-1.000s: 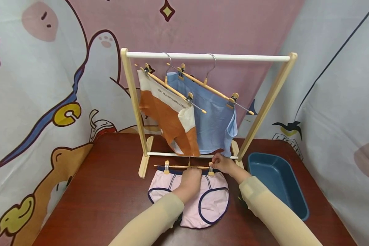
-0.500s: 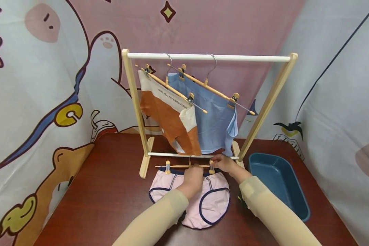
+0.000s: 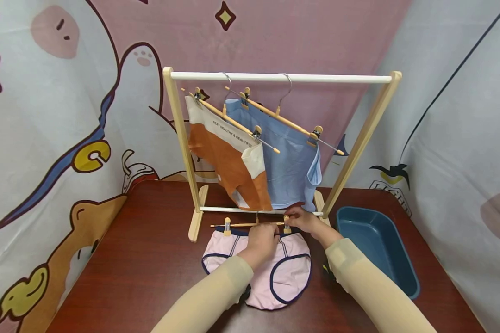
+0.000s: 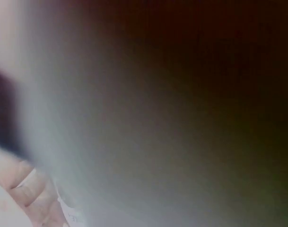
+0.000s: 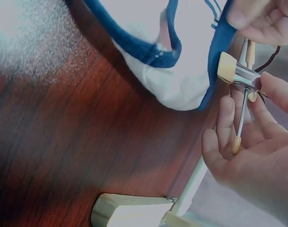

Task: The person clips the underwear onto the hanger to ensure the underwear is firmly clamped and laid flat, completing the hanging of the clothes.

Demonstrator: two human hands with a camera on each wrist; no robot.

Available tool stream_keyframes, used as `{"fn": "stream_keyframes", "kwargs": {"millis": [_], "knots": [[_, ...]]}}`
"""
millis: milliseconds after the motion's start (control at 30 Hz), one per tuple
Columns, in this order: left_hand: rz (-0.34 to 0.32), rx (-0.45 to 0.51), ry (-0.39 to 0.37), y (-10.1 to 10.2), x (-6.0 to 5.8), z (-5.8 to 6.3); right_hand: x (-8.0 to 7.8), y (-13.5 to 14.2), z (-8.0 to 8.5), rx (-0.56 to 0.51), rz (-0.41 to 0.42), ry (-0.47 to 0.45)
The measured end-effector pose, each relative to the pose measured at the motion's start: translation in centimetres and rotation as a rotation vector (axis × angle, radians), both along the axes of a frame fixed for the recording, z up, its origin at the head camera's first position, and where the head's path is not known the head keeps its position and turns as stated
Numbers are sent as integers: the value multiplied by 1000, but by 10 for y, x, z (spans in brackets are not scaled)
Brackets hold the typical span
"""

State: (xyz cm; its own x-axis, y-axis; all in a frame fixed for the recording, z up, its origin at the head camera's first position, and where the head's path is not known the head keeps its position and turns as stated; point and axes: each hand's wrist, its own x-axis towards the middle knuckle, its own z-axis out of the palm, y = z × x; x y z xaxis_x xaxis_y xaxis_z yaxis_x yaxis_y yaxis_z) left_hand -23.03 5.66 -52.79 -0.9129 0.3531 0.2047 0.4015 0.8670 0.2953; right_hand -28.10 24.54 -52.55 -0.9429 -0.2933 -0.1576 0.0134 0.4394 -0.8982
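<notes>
Pink underpants with navy trim lie on the table, their waistband along a wooden clip hanger. Its left clip sits on the waistband. My right hand pinches the right clip between thumb and fingers; the clip's yellow tip is at the navy edge, and the bar's end passes by the palm. Beside that clip, my left hand pinches the waistband, fingers curled. The left wrist view is mostly covered by a blurred pale shape.
Behind the hands stands a wooden rack with a white top rail. Orange-and-white underpants and blue underpants hang from it on clip hangers. A blue basin sits to the right on the brown table.
My left hand has shifted slightly to the right along the waistband. The right hand stays at the right clip, with barely any movement.
</notes>
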Motion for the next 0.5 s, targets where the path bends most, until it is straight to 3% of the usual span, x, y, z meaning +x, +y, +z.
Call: {"fn": "stream_keyframes", "kwargs": {"millis": [33,133,233,267,300,400,500], "knots": [[-2,39,9,0,-1,0,-6,5,-10,-42,35,27],[6,132,57,0,-4,1,-4,8,-6,-73,62,38],[27,189,115,1,-7,2,3,3,4,-63,27,12],[35,200,130,1,-8,3,12,-4,19,-10,-13,-20],[42,208,142,1,-8,3,14,-6,22,4,-24,-24],[51,210,140,0,-9,4,17,-13,27,49,-53,-21],[31,157,81,-1,-8,3,17,-14,25,88,-75,-11]]}}
